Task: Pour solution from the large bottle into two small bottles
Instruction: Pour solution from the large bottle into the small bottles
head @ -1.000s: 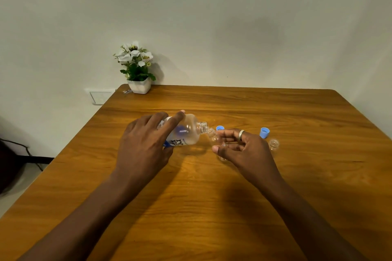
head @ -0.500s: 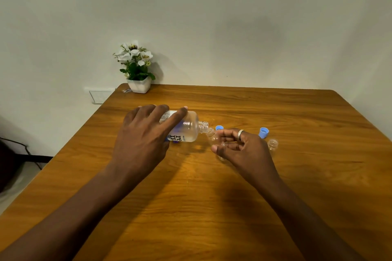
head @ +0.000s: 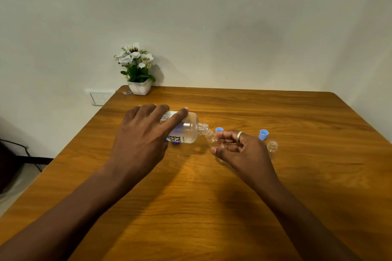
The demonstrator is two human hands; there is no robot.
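My left hand (head: 142,137) grips the large clear bottle (head: 186,129), tipped on its side with its open neck pointing right. Its mouth meets the mouth of a small clear bottle (head: 212,139), held tilted in my right hand (head: 241,150); most of that bottle is hidden by my fingers. A second small bottle (head: 272,146) stands uncapped on the table to the right of my right hand. Two blue caps lie on the table: one cap (head: 219,129) just behind my right fingers, the other cap (head: 263,134) near the standing bottle.
The wooden table (head: 212,207) runs to a white wall. A white pot of white flowers (head: 139,70) stands at the back left corner. A wall socket (head: 99,97) and a dark cable show left of the table.
My left hand has lifted the base of the large bottle, tipping it further toward the small bottle. My right hand has stayed in place.
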